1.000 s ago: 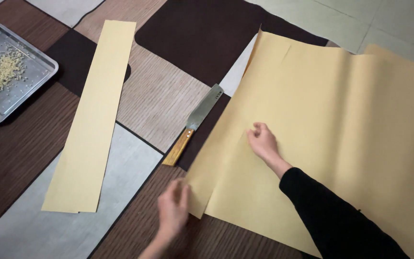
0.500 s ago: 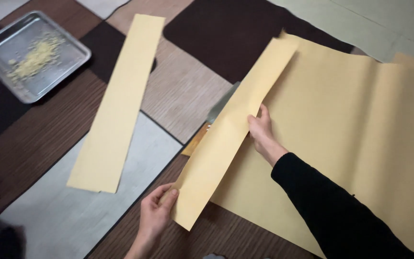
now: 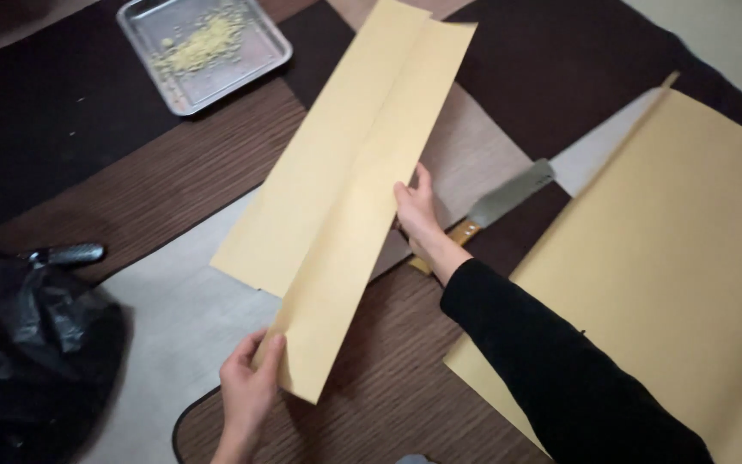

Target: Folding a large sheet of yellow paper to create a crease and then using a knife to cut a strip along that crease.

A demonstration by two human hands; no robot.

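A long tan paper strip (image 3: 371, 215) is held in the air above the patchwork floor (image 3: 173, 318). Its near end is pinched in the grip of the left hand (image 3: 246, 391), and its right edge is clasped by the right hand (image 3: 418, 215). A second strip (image 3: 328, 163) already lies flat beneath it, so two strips appear to be cut. The large paper sheet (image 3: 672, 258) to the right is still mostly whole. A cleaver (image 3: 491, 210) rests by the sheet; a metal tray (image 3: 203, 51) and a black bag (image 3: 27, 352) lie apart.
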